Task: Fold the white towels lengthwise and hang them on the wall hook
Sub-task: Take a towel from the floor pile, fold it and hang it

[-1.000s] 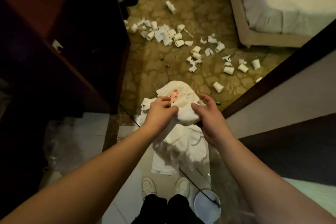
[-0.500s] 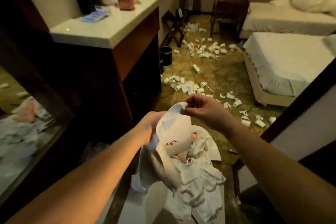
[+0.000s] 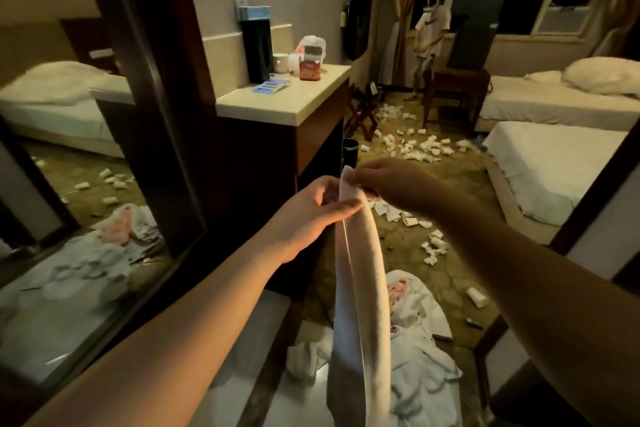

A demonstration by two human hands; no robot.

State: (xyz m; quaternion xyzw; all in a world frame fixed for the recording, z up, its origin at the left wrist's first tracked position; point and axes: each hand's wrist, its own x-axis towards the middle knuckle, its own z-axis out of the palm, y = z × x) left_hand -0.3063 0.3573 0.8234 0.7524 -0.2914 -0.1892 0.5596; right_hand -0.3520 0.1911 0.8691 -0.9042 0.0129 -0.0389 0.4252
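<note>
Two hands hold one white towel [image 3: 360, 274] up by its top end, apparently so its length drops straight and the long edges can be matched. At about ten o'clock of that end, the left hand [image 3: 311, 215] pinches the towel between thumb and fingers; at two o'clock, the right hand [image 3: 391, 184] nips the corner with its fingertips. Already doubled into a narrow strip, the towel hangs toward six o'clock over a pile of towels [image 3: 415, 367] on the floor. No hook shows.
</note>
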